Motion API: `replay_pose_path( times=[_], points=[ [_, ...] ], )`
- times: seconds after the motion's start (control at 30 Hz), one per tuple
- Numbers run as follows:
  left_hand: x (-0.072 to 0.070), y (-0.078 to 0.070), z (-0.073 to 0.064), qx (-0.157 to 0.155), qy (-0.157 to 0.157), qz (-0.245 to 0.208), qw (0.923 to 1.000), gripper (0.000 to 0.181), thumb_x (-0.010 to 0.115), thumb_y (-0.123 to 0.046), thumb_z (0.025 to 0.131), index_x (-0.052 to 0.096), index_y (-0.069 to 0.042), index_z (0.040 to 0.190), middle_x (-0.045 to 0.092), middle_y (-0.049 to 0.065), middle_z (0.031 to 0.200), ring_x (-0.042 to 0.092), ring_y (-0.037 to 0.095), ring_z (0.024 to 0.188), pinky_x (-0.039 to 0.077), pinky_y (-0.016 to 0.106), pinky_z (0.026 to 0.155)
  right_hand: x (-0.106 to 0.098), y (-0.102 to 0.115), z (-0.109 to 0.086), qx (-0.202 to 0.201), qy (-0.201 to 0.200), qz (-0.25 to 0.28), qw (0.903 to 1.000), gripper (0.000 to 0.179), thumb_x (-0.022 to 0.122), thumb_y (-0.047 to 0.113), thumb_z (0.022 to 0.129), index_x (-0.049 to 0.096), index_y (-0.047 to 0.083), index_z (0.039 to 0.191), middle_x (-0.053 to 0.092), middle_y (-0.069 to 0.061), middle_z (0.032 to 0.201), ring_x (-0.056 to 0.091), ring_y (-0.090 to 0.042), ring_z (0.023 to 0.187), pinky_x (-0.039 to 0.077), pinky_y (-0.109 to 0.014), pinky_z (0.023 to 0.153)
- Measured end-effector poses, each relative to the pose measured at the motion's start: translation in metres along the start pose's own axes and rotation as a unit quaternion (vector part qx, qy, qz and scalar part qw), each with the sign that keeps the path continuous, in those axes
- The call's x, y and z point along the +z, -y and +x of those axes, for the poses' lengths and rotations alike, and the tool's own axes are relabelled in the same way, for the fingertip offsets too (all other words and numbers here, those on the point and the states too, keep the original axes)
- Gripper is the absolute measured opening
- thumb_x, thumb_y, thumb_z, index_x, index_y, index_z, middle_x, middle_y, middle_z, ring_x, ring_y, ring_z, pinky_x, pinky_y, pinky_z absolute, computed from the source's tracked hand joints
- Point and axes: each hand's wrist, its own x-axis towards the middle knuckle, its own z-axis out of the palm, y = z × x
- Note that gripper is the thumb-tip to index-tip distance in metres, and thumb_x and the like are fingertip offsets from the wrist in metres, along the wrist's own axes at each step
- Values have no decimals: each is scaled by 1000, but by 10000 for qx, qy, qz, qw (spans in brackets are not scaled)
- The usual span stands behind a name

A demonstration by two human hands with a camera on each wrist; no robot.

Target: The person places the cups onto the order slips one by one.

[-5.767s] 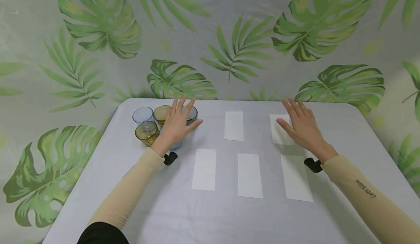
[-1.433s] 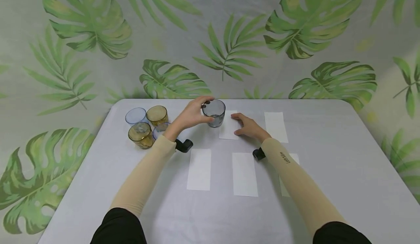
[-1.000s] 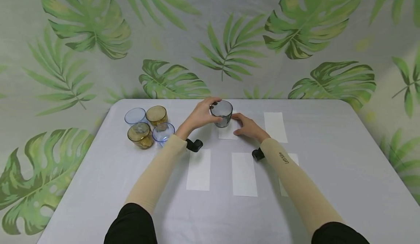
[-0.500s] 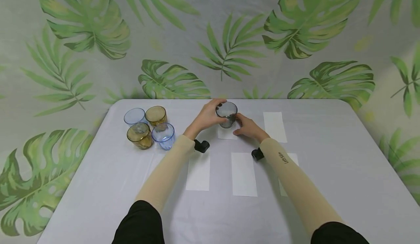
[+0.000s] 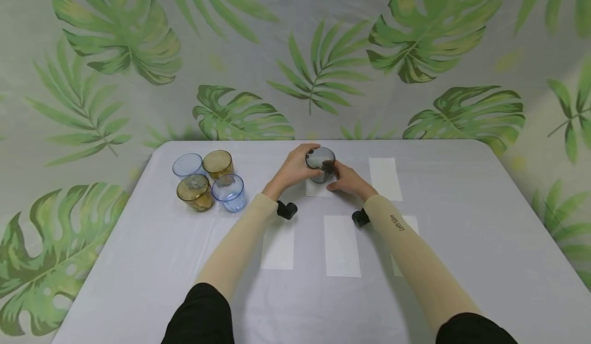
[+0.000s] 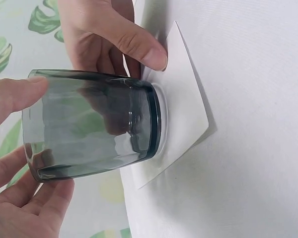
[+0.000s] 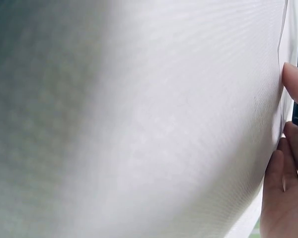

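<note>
My left hand [image 5: 293,169] holds a grey tumbler [image 5: 320,167] near its rim, thumb on one side and fingers on the other. In the left wrist view the tumbler's base is right at a white paper card [image 6: 186,99], which lies on the table. My right hand [image 5: 349,180] is beside the tumbler's base, thumb and fingers apart. Its thumb [image 6: 151,57] rests at the card, and several of its fingers are partly hidden behind the glass. The right wrist view shows that hand at the right edge, fingertips [image 7: 274,161] low by the cloth.
Two amber tumblers [image 5: 195,192] and two blue tumblers [image 5: 229,193] stand grouped at the back left. More white cards lie around: one back right [image 5: 385,179], one front left [image 5: 278,246], one front middle [image 5: 341,246]. My right sleeve [image 5: 406,241] partly covers another.
Both hands hovered open earlier. My left hand has since carried the grey tumbler rightward from the group and lowered it over the back middle card. My right hand moved left to that card, then stayed.
</note>
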Motion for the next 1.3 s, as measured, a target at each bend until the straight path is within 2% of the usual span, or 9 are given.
replay_pose_path(
  times=[0.37,0.7,0.97,1.3],
  points=[
    [4,3,1,-5,-28,54,10000,71,79,-16,80,44,-2,140,44,16,141,45,30,126,41,38,101,1,-5,2,-56,-25,95,9999,80,70,6,82,25,-3,148,29,-26,149,26,-39,137,23,-49,112],
    [6,3,0,-66,165,298,9994,74,76,-21,84,38,-1,144,39,15,144,39,28,131,36,36,105,2,-7,3,-141,-70,229,9996,82,70,3,80,25,-4,148,30,-27,148,27,-40,136,23,-49,111],
    [6,2,-1,-24,314,526,9981,74,72,-23,87,33,-1,146,36,16,147,35,29,133,33,38,108,-2,-6,0,-18,97,860,9962,82,67,2,83,20,-1,150,21,-22,154,21,-40,139,20,-48,113],
    [4,0,-3,11,353,505,9981,80,72,-25,87,27,-3,149,32,16,149,34,28,134,33,38,108,-14,12,-15,88,181,1512,9883,71,66,-4,84,28,-7,144,28,-26,150,25,-41,137,22,-46,113]
  ],
)
